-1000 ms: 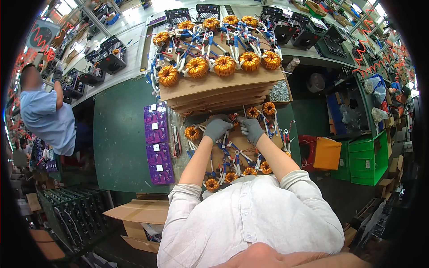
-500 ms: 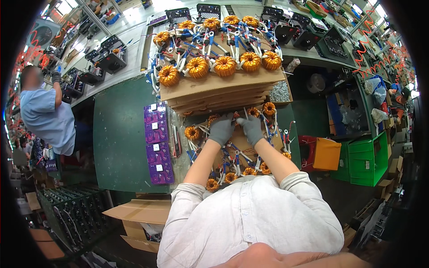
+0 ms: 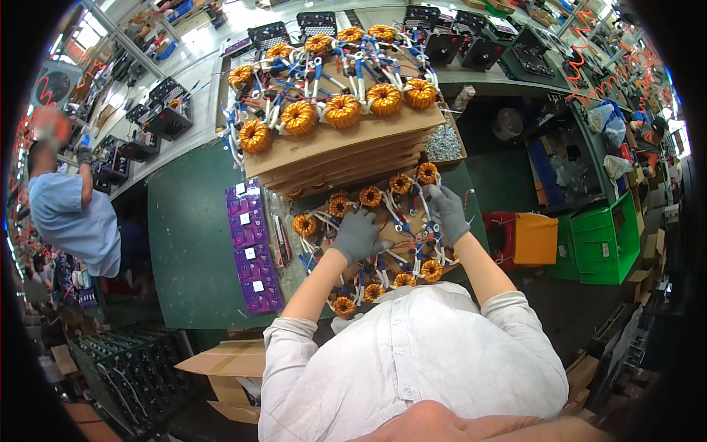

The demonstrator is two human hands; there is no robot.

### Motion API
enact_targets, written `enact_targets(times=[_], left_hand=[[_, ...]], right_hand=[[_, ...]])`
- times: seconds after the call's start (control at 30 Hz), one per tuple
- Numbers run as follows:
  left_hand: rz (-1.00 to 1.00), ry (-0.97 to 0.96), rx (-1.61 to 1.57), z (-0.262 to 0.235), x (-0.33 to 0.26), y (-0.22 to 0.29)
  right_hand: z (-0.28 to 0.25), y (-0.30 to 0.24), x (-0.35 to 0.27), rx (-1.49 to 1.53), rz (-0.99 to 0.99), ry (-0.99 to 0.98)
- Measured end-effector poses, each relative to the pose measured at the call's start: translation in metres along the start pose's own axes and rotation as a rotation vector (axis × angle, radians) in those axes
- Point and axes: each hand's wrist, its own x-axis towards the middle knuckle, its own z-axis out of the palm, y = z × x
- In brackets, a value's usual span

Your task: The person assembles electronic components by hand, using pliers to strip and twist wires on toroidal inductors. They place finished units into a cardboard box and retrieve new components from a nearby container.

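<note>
Both my hands wear grey gloves and work over a cardboard sheet (image 3: 398,239) covered with copper-wound ring coils and their cables. My left hand (image 3: 356,236) lies over the cables left of the middle, its thumb spread away from the fingers; the fingertips are partly hidden. My right hand (image 3: 447,212) is beside the far right ring coil (image 3: 427,173), its fingers closed at the white cable (image 3: 437,179) of that coil. Other coils, such as a middle one (image 3: 370,196) and a near one (image 3: 431,270), line the sheet's far and near sides.
Beyond my hands rises a cardboard stack (image 3: 346,158) topped with more coils (image 3: 342,111). Purple circuit boards (image 3: 254,269) and a utility knife (image 3: 282,241) lie to the left. A box of small metal parts (image 3: 444,144), an orange bin (image 3: 535,238) and a green crate (image 3: 605,243) are on the right.
My hands were close together at the sheet's far edge and have moved apart. The left came nearer to me; the right shifted right to the corner coil. The view has shifted slightly.
</note>
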Motion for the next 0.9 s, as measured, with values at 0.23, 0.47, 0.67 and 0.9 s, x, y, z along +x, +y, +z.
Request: enact_targets(times=[0.23,0.47,0.67,0.9], left_hand=[[0.124,0.171,0.014,0.006,0.067,0.016],[0.126,-0.239,0.052,-0.011,0.095,0.023],[-0.053,-0.144,-0.947,0.004,0.102,-0.037],[-0.193,0.033,-0.972,0.003,0.096,-0.023]], right_hand=[[-0.036,0.047,-0.003,-0.29,-0.178,-0.019],[-0.036,0.041,-0.01,-0.491,-0.225,0.041],[-0.025,0.022,-0.019,-0.286,-0.168,0.007],[-0.003,0.01,0.002,-0.442,-0.148,0.06]])
